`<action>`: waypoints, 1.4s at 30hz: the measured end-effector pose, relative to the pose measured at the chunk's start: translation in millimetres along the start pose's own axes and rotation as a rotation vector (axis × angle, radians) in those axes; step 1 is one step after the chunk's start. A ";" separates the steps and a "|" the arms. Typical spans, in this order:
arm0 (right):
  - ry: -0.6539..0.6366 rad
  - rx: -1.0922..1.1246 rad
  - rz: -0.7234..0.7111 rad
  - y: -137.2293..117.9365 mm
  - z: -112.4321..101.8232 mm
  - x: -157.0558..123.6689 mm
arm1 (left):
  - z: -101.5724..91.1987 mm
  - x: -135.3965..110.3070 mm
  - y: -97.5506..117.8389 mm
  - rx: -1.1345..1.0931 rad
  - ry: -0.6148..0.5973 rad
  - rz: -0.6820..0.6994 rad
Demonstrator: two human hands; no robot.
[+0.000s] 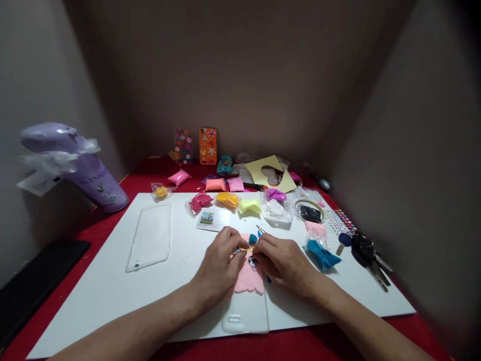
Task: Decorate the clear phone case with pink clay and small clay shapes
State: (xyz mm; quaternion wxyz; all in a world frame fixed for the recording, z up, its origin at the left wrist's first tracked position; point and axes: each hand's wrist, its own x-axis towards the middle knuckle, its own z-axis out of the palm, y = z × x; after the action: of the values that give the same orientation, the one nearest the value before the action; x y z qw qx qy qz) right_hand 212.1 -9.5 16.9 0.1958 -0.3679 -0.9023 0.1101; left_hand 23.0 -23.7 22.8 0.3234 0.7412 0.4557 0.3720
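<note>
A clear phone case (246, 318) lies in front of me, partly covered by a wavy-edged pink clay sheet (248, 281). Over the sheet my left hand (221, 260) is closed, thumb and index finger pinching a small yellow clay piece (246, 247). From the other side my right hand (283, 258) has its fingertips pressed together at the same piece. A black-and-white eye-like shape (252, 262) sits on the pink, just below the fingertips. Blue clay (253, 239) shows above them. A pointed tool (260, 229) is partly hidden behind my right hand.
On the white board (101, 281) lie another clear case (150, 238), a printed card (213, 219), a blue clay packet (322, 255), keys (370, 260) and gem stickers (340, 222). Several clay packets line the back. Left stand a purple bottle (99, 183) and a black slab (41, 276).
</note>
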 end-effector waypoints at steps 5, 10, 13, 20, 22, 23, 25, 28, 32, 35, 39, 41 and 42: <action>-0.011 0.028 0.003 -0.7 -1.6 -1.4 | -1.2 -0.8 1.1 0.002 -0.008 -0.010; -0.001 0.094 0.001 0.4 -2.6 -3.6 | -2.7 -1.9 2.7 0.003 -0.001 -0.005; 0.029 0.117 -0.016 2.5 -2.1 -5.2 | -4.3 -1.8 2.2 0.020 0.028 0.005; 0.084 0.078 0.004 3.1 -7.9 -7.6 | -11.5 3.3 -0.4 0.102 0.114 -0.090; 0.111 0.065 0.008 3.3 -9.2 -7.9 | -14.9 5.5 -1.7 0.180 0.105 -0.122; 0.133 0.059 0.014 3.8 -9.2 -8.1 | -17.0 6.4 -2.5 0.229 0.092 -0.137; 0.191 0.049 0.066 5.1 -8.7 -8.7 | -21.8 7.6 -3.1 0.315 0.050 -0.162; 0.269 0.032 0.190 5.5 -9.2 -9.9 | -30.1 7.0 0.1 0.349 -0.038 -0.216; 0.158 0.058 0.353 -3.7 -16.1 -11.3 | -39.1 2.3 8.6 0.357 -0.137 -0.322; -0.080 0.109 0.433 -13.4 -19.7 -12.3 | -40.1 -0.2 10.6 0.413 -0.147 -0.353; -0.120 0.130 0.449 -16.9 -15.7 -14.1 | -36.1 2.1 5.1 0.351 -0.161 -0.382; -0.107 0.140 0.450 -15.3 -12.6 -14.5 | -34.1 5.1 0.6 0.303 -0.177 -0.405; -0.100 0.144 0.449 -14.4 -11.3 -14.6 | -33.5 6.6 -1.4 0.277 -0.187 -0.419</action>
State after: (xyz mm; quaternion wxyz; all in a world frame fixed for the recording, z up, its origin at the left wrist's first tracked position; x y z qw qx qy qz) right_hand 217.6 -29.3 28.0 0.1473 -0.5387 -0.7962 0.2329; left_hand -3.9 -12.4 40.6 0.3294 0.6990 0.6140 0.1610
